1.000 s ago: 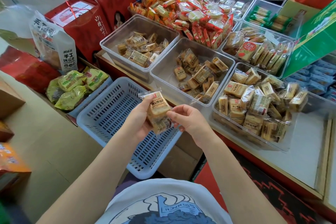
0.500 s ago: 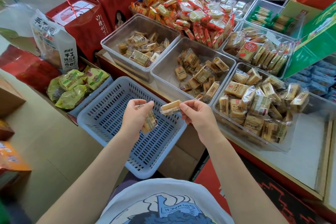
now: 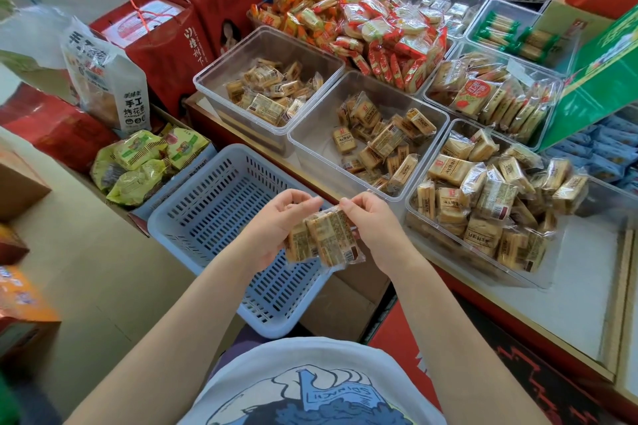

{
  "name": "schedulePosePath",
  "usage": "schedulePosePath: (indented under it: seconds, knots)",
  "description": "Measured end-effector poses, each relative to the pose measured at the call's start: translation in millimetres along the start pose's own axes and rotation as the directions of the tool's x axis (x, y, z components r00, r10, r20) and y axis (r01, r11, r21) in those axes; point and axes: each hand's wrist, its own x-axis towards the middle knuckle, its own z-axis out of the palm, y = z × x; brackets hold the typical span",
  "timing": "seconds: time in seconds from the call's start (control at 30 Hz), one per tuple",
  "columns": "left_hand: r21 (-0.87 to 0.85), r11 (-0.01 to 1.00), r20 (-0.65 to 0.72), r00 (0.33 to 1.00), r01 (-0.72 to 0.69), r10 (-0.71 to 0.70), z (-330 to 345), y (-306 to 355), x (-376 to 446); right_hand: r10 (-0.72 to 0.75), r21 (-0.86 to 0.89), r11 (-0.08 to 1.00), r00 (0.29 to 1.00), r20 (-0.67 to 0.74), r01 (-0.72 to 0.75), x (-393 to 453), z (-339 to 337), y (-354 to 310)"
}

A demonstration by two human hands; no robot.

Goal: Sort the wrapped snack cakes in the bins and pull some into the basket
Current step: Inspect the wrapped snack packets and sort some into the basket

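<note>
At the centre of the frame, above the near right corner of the blue basket (image 3: 221,214), both hands hold two wrapped cakes (image 3: 324,238) side by side. The left hand (image 3: 276,228) cups them from below and behind, fingers curled; the right hand (image 3: 371,228) pinches the top edge of the wrapper. Which hand bears which cake is hard to tell, since the packets overlap. The basket looks empty. To the right, the clear bins (image 3: 366,145) hold more cakes. The risk, as I judge it: the film is slick, and a pinch on a thin seam could slip. Held this near the basket's rim, a dropped cake might miss and fall to the floor.
</note>
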Motion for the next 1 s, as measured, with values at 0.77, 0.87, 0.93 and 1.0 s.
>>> schedulePosePath:
  seconds: [0.77,0.87,0.93,1.0]
  knots:
    - [0.086,0.978,-0.037,0.980,-0.191,0.195,0.7,-6.2,3.8,-0.033,0.275,0.961,0.999,-0.033,0.041,-6.8,-3.9,0.7]
    - [0.066,0.976,-0.007,0.978,-0.210,0.211,-2.0,-3.1,1.3,0.000,0.309,0.951,0.997,-0.077,0.024,-5.8,-3.0,3.2]
    - [0.069,0.976,-0.011,0.978,-0.208,0.210,1.5,-2.3,0.2,0.031,0.329,0.944,0.997,-0.077,-0.004,-4.6,-0.9,3.7]
    - [0.059,0.979,-0.015,0.981,-0.194,0.196,4.6,-2.3,0.0,0.048,0.324,0.946,0.997,-0.065,-0.025,-3.7,-0.3,3.0]
